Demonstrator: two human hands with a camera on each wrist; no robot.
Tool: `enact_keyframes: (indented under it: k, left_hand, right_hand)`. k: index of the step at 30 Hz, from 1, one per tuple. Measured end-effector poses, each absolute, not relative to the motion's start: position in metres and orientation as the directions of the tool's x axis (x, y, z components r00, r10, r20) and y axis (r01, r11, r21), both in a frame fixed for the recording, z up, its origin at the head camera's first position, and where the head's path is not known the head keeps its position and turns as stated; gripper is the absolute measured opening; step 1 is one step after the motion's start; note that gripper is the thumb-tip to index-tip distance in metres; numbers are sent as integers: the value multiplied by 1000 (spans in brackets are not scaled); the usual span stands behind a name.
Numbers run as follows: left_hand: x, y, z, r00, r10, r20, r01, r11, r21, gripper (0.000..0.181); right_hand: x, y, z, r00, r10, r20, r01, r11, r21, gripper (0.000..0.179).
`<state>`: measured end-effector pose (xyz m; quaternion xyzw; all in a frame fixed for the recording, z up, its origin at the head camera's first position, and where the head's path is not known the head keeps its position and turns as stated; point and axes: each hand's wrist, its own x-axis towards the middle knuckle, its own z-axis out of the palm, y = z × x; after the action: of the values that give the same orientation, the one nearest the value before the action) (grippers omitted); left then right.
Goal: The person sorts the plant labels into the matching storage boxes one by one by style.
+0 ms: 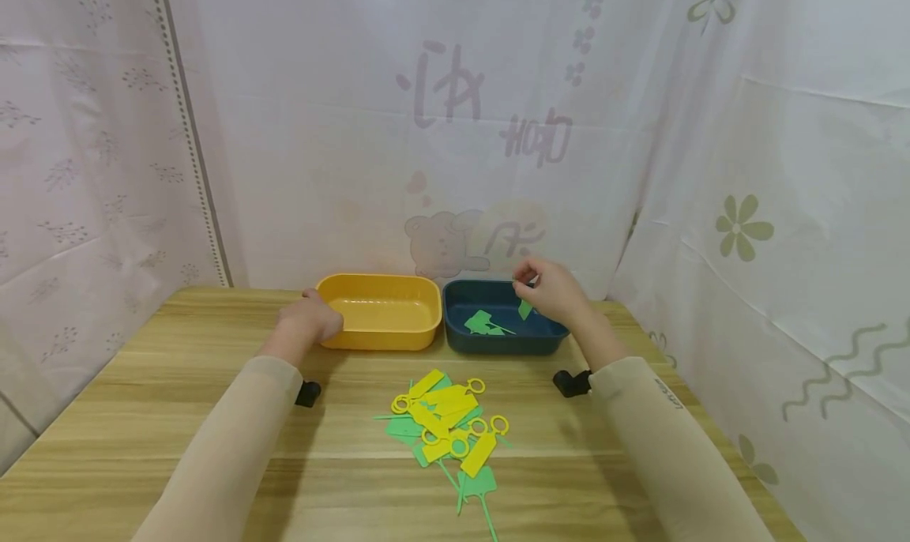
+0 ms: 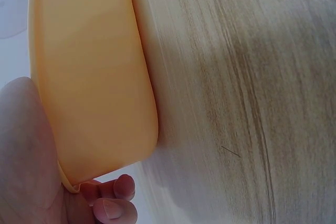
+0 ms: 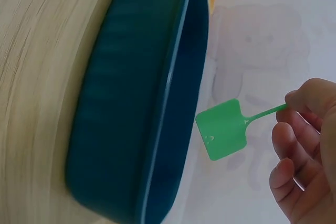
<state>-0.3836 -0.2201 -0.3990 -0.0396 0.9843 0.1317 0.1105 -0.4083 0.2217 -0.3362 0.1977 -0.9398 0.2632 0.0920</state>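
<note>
At the left end of a yellow plastic bin (image 1: 380, 341), my left hand (image 1: 307, 321) grips the rim. The left wrist view shows the thumb (image 2: 26, 145) along the rim and curled fingertips (image 2: 113, 211) outside the end wall. Above the dark blue bin (image 1: 501, 344), my right hand (image 1: 554, 291) pinches a green tag (image 3: 223, 129) by its thin stem, its flat square end hanging down. Several green tags (image 1: 483, 323) lie inside the blue bin. On the table in front, yellow ring-ended tags (image 1: 448, 404) lie heaped over more green tags (image 1: 478, 480).
The two bins stand side by side near the far edge of the wooden table (image 1: 178, 384). Black objects show near each forearm, one on the left (image 1: 308, 393) and one on the right (image 1: 571, 382). Printed pale curtains (image 1: 320, 171) hang behind and at both sides.
</note>
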Motion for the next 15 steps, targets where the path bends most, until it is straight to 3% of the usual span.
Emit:
enact_keyframes:
  k: [15]
  left_hand:
    - [-386, -219, -401, -972, -61, -226, -117, 962, 246, 88]
  right_hand:
    - [-415, 248, -357, -959, -231, 164, -279, 861, -426, 26]
